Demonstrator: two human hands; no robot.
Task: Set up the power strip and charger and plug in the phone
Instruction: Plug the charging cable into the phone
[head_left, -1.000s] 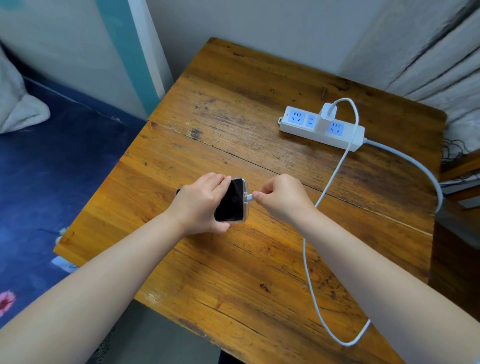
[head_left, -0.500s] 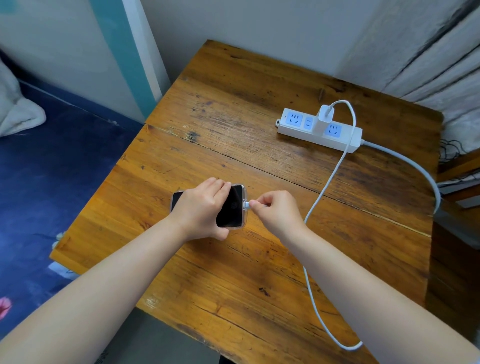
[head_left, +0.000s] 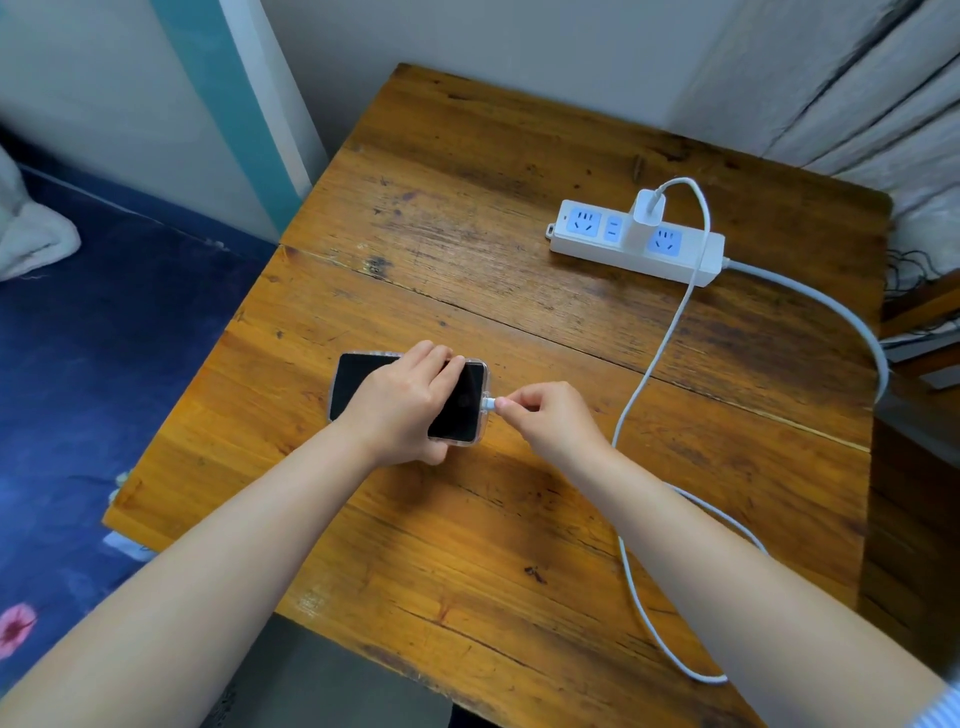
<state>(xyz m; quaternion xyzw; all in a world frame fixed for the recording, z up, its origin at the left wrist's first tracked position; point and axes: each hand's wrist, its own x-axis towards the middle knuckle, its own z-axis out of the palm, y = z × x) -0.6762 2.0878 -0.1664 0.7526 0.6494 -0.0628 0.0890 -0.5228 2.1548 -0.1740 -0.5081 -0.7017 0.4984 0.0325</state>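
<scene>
I see the phone lying flat, screen up and dark, near the middle of the wooden desk. My left hand lies across it, fingers curled over its far edge and thumb at its near edge, gripping it. My right hand sits just right of the phone, its fingers pinched shut on the cable plug, which meets the phone's right end; I cannot tell if it is fully seated. The white cable loops off the near right of the desk and runs up to the charger, which stands in the power strip at the far right.
</scene>
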